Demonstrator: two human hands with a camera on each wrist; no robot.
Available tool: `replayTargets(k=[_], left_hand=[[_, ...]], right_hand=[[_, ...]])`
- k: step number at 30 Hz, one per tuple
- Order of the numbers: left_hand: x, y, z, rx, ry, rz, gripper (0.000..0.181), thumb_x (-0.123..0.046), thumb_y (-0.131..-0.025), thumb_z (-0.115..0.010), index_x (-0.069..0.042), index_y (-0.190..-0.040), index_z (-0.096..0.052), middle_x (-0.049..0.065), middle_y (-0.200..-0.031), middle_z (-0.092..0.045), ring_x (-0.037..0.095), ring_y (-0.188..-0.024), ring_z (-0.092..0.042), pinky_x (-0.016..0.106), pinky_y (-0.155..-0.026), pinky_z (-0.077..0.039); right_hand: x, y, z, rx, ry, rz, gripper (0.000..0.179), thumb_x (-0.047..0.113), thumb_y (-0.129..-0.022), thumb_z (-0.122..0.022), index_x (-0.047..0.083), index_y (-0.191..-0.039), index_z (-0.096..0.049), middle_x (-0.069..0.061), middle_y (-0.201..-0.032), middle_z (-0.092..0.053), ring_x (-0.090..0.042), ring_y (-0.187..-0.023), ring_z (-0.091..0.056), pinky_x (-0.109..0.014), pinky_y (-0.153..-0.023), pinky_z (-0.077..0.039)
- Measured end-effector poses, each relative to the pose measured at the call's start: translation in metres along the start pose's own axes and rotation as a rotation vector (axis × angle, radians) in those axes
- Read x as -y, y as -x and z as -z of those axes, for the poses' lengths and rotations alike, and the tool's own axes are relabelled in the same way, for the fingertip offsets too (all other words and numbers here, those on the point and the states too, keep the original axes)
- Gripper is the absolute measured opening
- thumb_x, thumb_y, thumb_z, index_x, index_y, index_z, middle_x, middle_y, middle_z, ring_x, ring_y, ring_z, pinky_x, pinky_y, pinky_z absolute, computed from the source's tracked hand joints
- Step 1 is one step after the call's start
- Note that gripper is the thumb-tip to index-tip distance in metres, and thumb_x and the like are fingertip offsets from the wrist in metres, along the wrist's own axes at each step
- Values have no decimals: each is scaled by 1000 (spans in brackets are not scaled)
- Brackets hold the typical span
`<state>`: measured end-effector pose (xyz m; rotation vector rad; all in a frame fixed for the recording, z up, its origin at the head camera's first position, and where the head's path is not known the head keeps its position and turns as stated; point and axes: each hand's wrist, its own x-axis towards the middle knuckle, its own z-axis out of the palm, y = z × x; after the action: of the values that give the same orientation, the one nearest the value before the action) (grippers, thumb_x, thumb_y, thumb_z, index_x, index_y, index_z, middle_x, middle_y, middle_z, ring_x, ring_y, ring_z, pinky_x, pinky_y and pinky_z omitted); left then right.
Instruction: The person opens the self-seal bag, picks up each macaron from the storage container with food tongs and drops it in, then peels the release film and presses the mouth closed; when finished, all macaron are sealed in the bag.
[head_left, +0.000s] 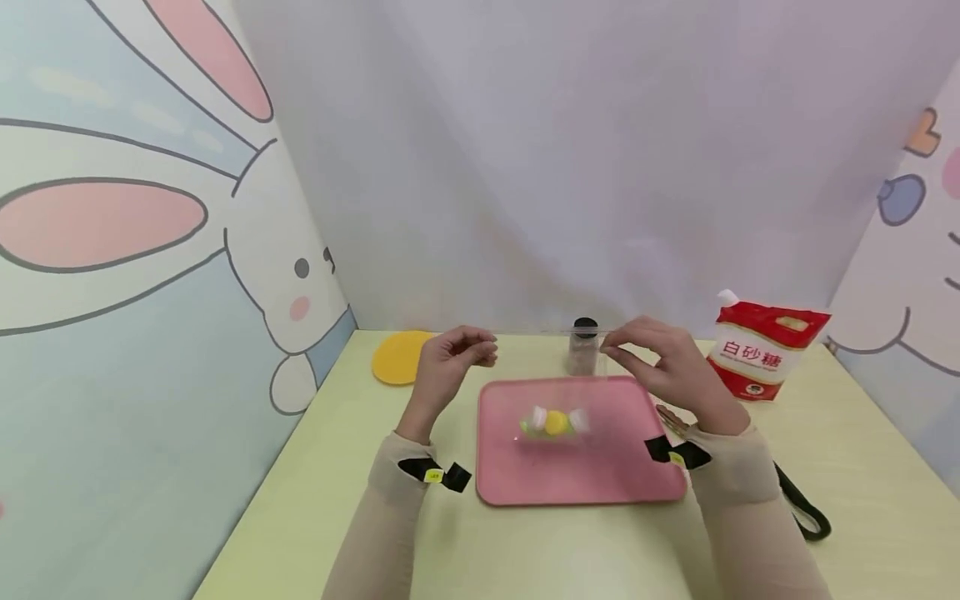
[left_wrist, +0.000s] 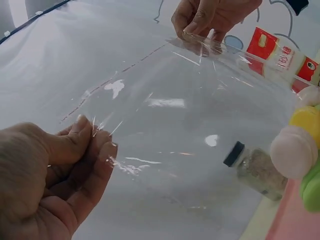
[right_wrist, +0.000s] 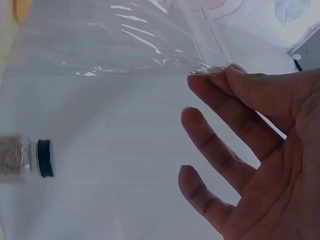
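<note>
A clear plastic bag (left_wrist: 200, 115) is stretched between both hands above the pink tray (head_left: 510, 479). My left hand (head_left: 456, 362) pinches one upper corner between thumb and fingers. The opposite corner is pinched by thumb and index finger of my right hand (head_left: 667, 367); its other fingers are spread apart in the right wrist view. Macarons in white, yellow and green, including a yellow macaron (head_left: 556, 422), lie together at the bag's lower end. Through the film, the left wrist view shows the macarons close to the tray.
A jar with a black lid (head_left: 582, 346) stands behind the tray. To the right are a red-and-white sugar pouch (head_left: 765, 350), a brown fork-like utensil (head_left: 672, 419) and a black loop handle (head_left: 806, 508). A yellow disc (head_left: 397, 358) lies at the back left.
</note>
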<state>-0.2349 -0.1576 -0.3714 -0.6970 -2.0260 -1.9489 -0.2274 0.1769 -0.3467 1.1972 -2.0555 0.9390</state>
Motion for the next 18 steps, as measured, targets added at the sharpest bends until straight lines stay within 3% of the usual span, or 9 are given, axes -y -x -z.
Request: replayTargets(k=[4, 8, 11, 18], left_hand=[[14, 1, -2, 87, -14, 43, 11, -2, -93, -70, 6, -101, -71, 22, -95, -70, 25, -80, -73, 41, -77, -60], [23, 0, -3, 98, -65, 28, 8, -8, -94, -71, -1, -98, -72, 16, -91, -72, 23, -80, -72, 38, -76, -60], [24, -1, -5, 106, -94, 6, 10, -12, -94, -71, -3, -98, -72, 12, -89, -72, 24, -80, -73, 37, -75, -60], [22, -1, -11, 123, -125, -20, 8, -12, -94, -71, -7, -100, -72, 9, -89, -73, 41, -84, -70, 40, -76, -60]], right_hand=[[-13, 6, 2, 85, 38, -81, 29, -6, -82, -78, 18, -98, -74, 7, -93, -72, -6, -85, -67, -15, -73, -50], [-18, 7, 0, 190, 10, -176, 19, 5, -93, -71, 22, -100, -70, 10, -92, -70, -5, -84, -68, -20, -73, -55], [-18, 8, 0, 245, -64, -260, 13, 11, -95, -71, 20, -102, -66, 10, -92, -69, -7, -83, -68, -24, -77, -56], [-21, 11, -3, 282, -180, -383, 49, 6, -91, -74, 8, -128, -41, -5, -99, -73, -14, -87, -72, -27, -79, -58]])
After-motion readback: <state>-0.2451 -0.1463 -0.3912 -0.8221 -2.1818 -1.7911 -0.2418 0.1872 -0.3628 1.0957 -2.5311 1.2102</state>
